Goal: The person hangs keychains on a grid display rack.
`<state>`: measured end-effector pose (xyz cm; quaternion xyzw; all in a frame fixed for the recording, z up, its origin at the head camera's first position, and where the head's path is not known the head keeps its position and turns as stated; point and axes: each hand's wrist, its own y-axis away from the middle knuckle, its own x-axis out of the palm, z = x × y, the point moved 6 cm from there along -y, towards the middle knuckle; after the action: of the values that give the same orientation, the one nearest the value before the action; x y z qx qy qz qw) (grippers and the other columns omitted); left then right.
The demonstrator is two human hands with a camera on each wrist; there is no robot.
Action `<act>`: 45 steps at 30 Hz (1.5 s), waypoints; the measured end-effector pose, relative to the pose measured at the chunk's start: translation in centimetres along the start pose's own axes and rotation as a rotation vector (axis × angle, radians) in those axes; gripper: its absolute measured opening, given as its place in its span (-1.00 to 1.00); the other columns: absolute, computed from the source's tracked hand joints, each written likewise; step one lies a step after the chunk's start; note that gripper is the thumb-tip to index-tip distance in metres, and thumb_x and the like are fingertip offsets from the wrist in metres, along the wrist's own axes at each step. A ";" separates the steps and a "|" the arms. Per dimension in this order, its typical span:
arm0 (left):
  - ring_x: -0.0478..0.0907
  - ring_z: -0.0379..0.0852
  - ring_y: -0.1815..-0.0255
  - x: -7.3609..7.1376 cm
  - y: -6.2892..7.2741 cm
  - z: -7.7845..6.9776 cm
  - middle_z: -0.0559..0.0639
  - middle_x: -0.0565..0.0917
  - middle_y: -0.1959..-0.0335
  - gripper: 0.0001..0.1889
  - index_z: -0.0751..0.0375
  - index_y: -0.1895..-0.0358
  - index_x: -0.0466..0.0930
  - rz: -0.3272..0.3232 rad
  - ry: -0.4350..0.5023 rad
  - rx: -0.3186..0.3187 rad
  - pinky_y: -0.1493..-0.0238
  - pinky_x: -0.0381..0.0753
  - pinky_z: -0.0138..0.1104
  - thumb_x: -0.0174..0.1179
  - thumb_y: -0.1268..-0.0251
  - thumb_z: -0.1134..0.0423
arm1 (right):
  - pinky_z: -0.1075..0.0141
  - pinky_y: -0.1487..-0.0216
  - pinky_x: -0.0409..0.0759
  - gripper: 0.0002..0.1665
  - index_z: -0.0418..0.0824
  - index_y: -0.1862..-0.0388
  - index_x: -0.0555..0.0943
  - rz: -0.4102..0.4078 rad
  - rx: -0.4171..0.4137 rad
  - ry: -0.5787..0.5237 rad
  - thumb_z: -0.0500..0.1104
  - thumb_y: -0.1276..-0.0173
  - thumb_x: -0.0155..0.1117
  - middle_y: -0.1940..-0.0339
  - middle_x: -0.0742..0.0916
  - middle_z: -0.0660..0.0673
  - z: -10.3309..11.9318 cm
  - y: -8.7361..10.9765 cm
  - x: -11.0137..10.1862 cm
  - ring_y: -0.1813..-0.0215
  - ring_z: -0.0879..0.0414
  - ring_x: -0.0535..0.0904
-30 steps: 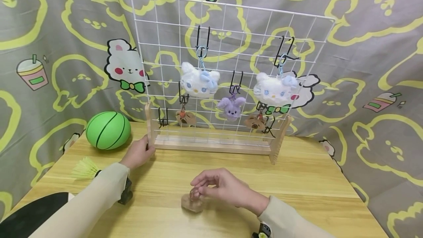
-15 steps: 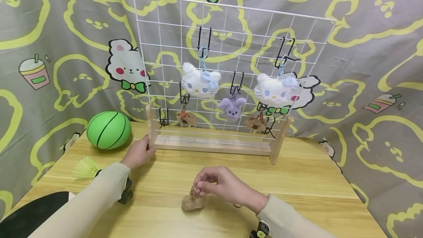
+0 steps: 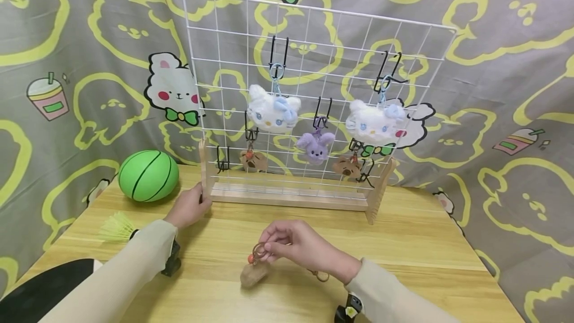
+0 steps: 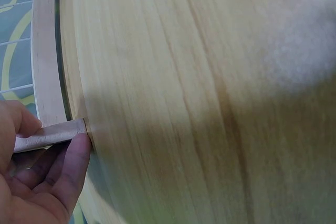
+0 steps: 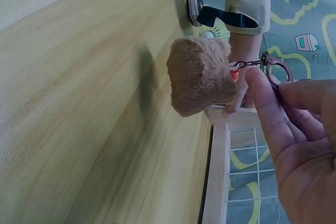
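Observation:
My right hand (image 3: 298,245) pinches the metal clasp ring of a brown plush keychain (image 3: 254,274) between thumb and fingers. The furry keychain (image 5: 202,74) dangles over the tabletop in the right wrist view, with a short chain and an orange bead. My left hand (image 3: 190,207) grips the left wooden foot (image 4: 55,134) of a white wire grid rack (image 3: 287,196). Two white cat plushes (image 3: 273,109), a purple plush (image 3: 316,147) and two brown plush keychains (image 3: 253,160) hang from black hooks on the grid.
A green ball (image 3: 149,176) sits left of the rack, a yellow shuttlecock (image 3: 117,228) in front of it. At the lower left lies a dark rounded object (image 3: 49,293). A gold ring (image 3: 322,276) shows beneath my right wrist. Bare hooks (image 3: 222,158) hang low on the grid.
My right hand has risen slightly and turned, and the brown keychain has swung a little left, showing its orange bead. More of the gold ring shows. The left hand keeps its grip.

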<state>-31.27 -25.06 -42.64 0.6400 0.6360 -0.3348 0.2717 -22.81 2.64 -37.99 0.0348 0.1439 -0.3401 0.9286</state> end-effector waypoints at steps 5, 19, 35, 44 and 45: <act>0.39 -0.12 0.55 -0.1 0.1 -0.1 0.09 0.53 0.47 -0.51 0.56 -0.36 0.34 -0.001 0.004 0.000 0.53 0.38 -0.32 0.01 -0.46 0.34 | 0.08 0.00 0.79 -0.76 -0.46 -0.06 0.65 -0.004 -0.025 0.056 -0.43 -0.46 0.23 0.03 0.80 -0.43 0.3 -0.2 0.0 0.08 0.18 0.81; 0.41 -0.13 0.54 0.1 0.3 0.1 0.12 0.57 0.44 -0.48 0.59 -0.40 0.30 0.002 0.015 -0.006 0.53 0.40 -0.33 0.01 -0.47 0.36 | 0.43 0.00 0.75 -0.83 -0.28 -0.01 0.69 -0.057 -0.180 0.346 -0.31 -0.55 0.21 0.06 0.83 -0.21 2.3 -0.5 0.0 0.06 0.13 0.81; 0.42 -0.11 0.53 0.1 0.4 0.4 0.13 0.57 0.43 -0.51 0.60 -0.35 0.33 -0.001 0.027 -0.003 0.51 0.42 -0.31 0.00 -0.46 0.36 | 0.28 0.02 0.79 -0.82 -0.45 0.00 0.61 -0.111 -0.197 0.092 -0.34 -0.53 0.22 0.06 0.80 -0.42 2.6 -3.4 -0.5 0.09 -0.03 0.83; 0.45 -0.10 0.50 0.0 0.3 -0.1 0.15 0.58 0.42 -0.52 0.60 -0.34 0.34 -0.011 0.021 0.005 0.49 0.45 -0.31 0.01 -0.47 0.36 | 0.19 0.02 0.80 -0.82 -0.49 0.01 0.59 -0.218 -0.105 -0.005 -0.36 -0.55 0.18 0.04 0.79 -0.47 2.3 -6.7 -0.9 0.10 -0.14 0.83; 0.47 -0.10 0.49 0.0 0.3 -0.1 0.15 0.58 0.42 -0.53 0.60 -0.33 0.34 -0.011 0.020 0.006 0.48 0.46 -0.31 0.01 -0.47 0.36 | 0.18 0.01 0.80 -0.82 -0.49 0.00 0.59 -0.234 -0.100 -0.009 -0.36 -0.56 0.18 0.04 0.79 -0.47 2.4 -7.1 -0.9 0.09 -0.12 0.83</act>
<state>-31.01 -24.99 -42.55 0.6405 0.6413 -0.3318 0.2614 -27.45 -2.59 -35.22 -0.0303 0.1595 -0.4389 0.8838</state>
